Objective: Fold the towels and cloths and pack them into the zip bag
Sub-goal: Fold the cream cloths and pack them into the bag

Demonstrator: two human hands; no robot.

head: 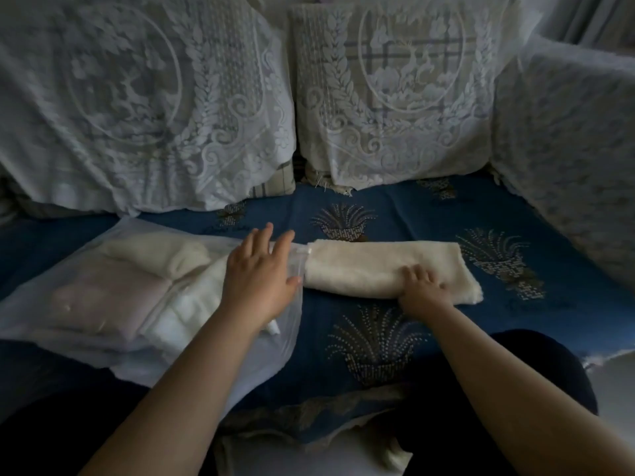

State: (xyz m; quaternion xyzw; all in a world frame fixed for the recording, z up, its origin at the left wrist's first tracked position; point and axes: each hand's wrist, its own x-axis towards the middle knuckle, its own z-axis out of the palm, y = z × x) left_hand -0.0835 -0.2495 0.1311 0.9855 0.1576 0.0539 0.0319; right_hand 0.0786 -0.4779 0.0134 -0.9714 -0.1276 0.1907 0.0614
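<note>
Two bare forearms reach away from the viewer over a dark blue bedspread [405, 214] patterned with pale beaded sprays. Nearest the viewer, at the bottom edge, a crumpled cream cloth [395, 456] lies past the hem of the spread.

On the left, a translucent white zip bag [268, 359] lies flat on the spread, its open mouth facing right. Inside it sit folded pieces: a pale pink cloth [103, 297] at the near left, a white towel [192, 304] just right of it, and a cream towel [154, 252] behind them. The left hand [257, 273] rests on the bag at its mouth, fingers spread and flat, the thumb at the bag's edge; it pinches nothing that can be seen.

To the right, a folded cream towel [371, 266] lies lengthwise on the spread, its left end at the bag's mouth. The right hand [424, 286] presses down on its near right part, fingers curled over the fabric.

Farther back, two pillows under white lace covers [395, 97] lean upright, and a third lace-draped cushion [567, 142] stands at the far right.
</note>
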